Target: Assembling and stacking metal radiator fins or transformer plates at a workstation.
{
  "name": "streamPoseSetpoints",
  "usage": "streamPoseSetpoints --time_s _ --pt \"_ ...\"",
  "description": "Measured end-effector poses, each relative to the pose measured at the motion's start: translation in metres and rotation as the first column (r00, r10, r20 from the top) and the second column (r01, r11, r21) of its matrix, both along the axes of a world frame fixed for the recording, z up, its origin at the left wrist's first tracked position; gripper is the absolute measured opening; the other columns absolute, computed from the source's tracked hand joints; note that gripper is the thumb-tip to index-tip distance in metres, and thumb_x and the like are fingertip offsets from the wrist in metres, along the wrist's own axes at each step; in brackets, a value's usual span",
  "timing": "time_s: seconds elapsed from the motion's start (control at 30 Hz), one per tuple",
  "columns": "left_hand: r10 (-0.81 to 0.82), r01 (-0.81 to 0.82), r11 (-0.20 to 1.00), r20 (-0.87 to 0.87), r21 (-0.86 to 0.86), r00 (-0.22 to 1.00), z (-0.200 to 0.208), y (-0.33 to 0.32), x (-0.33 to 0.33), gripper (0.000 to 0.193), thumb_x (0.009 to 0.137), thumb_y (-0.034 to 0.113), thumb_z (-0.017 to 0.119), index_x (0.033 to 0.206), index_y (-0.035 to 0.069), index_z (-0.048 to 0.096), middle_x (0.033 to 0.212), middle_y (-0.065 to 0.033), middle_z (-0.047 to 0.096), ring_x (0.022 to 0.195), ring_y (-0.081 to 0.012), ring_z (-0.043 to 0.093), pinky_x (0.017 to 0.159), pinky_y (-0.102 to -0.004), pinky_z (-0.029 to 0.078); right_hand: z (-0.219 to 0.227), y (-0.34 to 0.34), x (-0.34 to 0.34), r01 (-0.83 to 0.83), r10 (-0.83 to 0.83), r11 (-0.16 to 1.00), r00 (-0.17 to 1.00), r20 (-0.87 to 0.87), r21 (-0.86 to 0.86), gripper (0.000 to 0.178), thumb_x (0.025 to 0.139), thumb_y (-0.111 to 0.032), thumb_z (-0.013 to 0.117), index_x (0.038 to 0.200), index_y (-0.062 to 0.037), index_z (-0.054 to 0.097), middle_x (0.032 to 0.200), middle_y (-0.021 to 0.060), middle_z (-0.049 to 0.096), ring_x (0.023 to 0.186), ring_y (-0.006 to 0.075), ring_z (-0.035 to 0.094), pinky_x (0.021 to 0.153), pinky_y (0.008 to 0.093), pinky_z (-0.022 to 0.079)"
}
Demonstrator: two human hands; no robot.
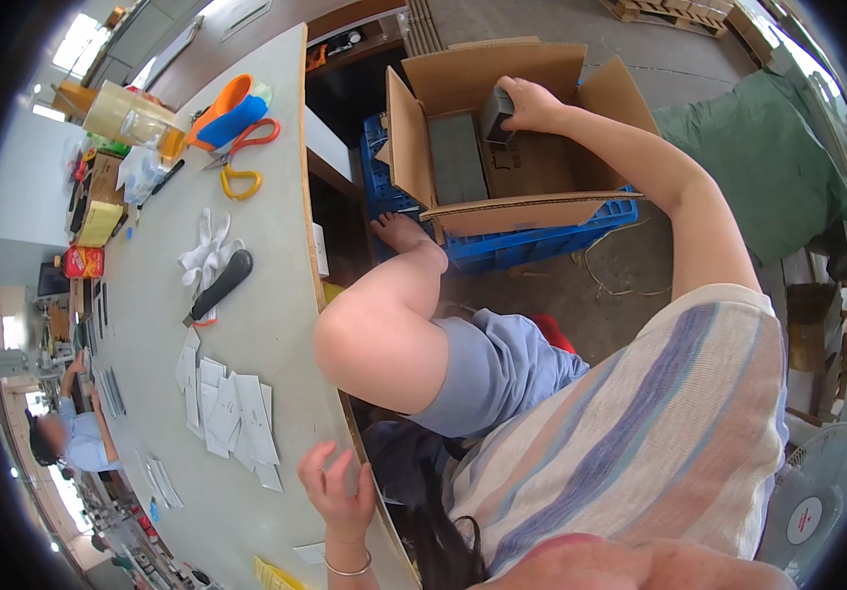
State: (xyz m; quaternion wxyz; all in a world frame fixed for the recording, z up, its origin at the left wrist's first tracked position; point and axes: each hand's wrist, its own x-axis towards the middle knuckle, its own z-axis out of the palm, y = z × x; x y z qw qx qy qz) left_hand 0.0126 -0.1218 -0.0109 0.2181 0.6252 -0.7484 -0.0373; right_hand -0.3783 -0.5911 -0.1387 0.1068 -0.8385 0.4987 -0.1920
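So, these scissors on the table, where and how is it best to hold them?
Probably by the yellow loop of the scissors, coming from the right, over the near edge of the table: the handles face that way, while the metal blades point left.

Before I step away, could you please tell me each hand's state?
Left hand: open, loosely curled, holding nothing visible.
Right hand: closed, holding a dark grey box.

Striped top, blue shorts, bangle
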Motion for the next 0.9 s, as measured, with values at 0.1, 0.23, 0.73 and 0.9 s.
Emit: streamPoseSetpoints --time_s 0.1,0.23,0.73,0.9 --pt "-0.042 0.041 0.999 0.043 0.015 0.998 -0.004 0.004 -0.002 0.029 0.073 0.007 0.071 0.100 0.006 0.061 0.108 -0.0121 0.056 0.100 -0.0323 0.054 0.086 -0.0431 0.043 -0.042 -0.022 0.006 0.021 0.007 0.983 0.989 -0.148 0.184 0.063 0.061 -0.022 0.078 0.113 -0.0009 0.048 0.103 0.0234 0.059 0.103 0.0382 0.057 0.087 0.0440 0.048" --pt "-0.065 0.063 0.998 0.089 0.024 0.994 -0.008 0.010 -0.004 0.025 0.070 0.004 0.070 0.094 0.008 0.064 0.105 -0.0096 0.059 0.099 -0.0297 0.055 0.085 -0.0426 0.043 -0.090 -0.040 0.014 -0.010 0.041 0.985 0.983 -0.178 0.172 0.063 0.062 -0.019 0.077 0.113 -0.0021 0.045 0.102 0.0242 0.057 0.101 0.0411 0.056 0.088 0.0453 0.048" --pt "-0.003 -0.009 0.996 0.143 0.083 0.990 -0.013 0.011 -0.010 0.024 0.069 0.004 0.069 0.093 0.007 0.066 0.105 -0.0085 0.057 0.100 -0.0276 0.054 0.086 -0.0421 0.042 -0.148 -0.054 0.022 0.013 0.012 0.985 0.990 -0.143 0.172 0.065 0.065 -0.011 0.074 0.121 -0.0030 0.043 0.115 0.0254 0.051 0.109 0.0423 0.053 0.091 0.0456 0.048" --pt "0.013 -0.026 0.995 0.139 0.096 0.990 -0.013 0.012 -0.011 0.025 0.069 0.005 0.069 0.094 0.006 0.066 0.105 -0.0083 0.057 0.100 -0.0274 0.054 0.085 -0.0418 0.042 -0.117 -0.029 0.041 0.096 -0.047 0.982 0.957 -0.285 0.161 0.071 0.065 -0.013 0.077 0.126 -0.0064 0.041 0.118 0.0212 0.049 0.107 0.0386 0.055 0.087 0.0445 0.051"
